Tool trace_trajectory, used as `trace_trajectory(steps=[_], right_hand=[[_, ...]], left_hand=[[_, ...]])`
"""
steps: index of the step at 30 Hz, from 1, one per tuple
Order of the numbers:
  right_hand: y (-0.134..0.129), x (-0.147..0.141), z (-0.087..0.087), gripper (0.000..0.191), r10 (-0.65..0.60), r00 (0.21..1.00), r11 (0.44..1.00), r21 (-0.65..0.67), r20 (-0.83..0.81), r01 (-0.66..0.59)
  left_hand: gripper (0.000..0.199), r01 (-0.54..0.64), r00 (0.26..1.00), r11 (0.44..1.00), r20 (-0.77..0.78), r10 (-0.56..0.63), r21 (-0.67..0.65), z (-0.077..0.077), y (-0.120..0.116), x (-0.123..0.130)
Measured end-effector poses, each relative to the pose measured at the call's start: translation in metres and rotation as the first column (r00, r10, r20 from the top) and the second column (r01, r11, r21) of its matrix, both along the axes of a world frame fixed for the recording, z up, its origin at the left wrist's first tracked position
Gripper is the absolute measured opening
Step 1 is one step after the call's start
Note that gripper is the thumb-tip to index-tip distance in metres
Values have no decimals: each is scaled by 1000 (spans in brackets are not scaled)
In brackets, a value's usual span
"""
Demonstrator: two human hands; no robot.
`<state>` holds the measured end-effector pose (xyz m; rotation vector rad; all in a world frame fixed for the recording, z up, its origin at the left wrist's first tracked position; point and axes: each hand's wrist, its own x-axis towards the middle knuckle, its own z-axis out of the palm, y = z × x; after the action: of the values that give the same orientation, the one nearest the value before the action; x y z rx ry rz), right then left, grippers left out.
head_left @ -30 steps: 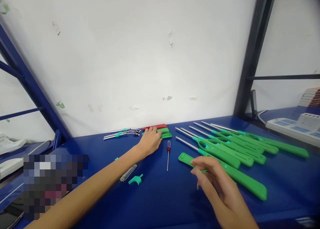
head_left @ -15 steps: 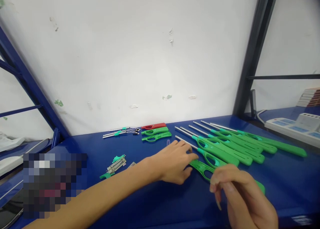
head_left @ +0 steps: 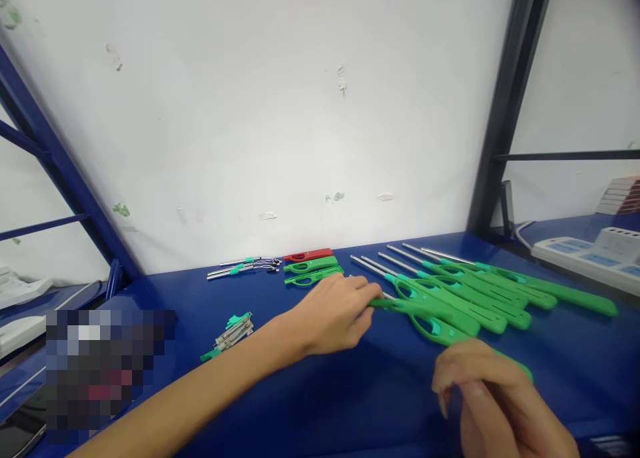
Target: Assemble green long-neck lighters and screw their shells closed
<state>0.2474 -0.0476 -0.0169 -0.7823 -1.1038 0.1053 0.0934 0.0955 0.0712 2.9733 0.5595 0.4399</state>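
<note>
Lighters [head_left: 450, 298] right, rods [head_left: 227, 272] left, casings [head_left: 320, 264] between

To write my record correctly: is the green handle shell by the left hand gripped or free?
Gripped: the left hand has one end of the green handle shell between its fingers. Whether it is fully lifted, I cannot tell.

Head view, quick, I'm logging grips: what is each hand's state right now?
Left hand: closed on a green plastic piece.
Right hand: fingers curled; whether fully closed cannot be told.
</note>
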Motion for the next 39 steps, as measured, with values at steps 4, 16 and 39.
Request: trace_trajectory(steps=[4, 16, 39], right_hand=[[8, 9, -5, 10, -76, 997, 981, -175, 27, 79], [14, 9, 3, 43, 199, 980, 851, -498, 11, -167], [20, 11, -10, 55, 235, 959, 822, -494, -161, -284]], left_hand=[[8, -62, 944, 966, 300, 139, -251, 16, -12, -7], [24, 16, 811, 842, 500, 304, -539, 22, -54, -13], [17, -141, 928, 887, -252, 273, 439, 39, 35, -47]])
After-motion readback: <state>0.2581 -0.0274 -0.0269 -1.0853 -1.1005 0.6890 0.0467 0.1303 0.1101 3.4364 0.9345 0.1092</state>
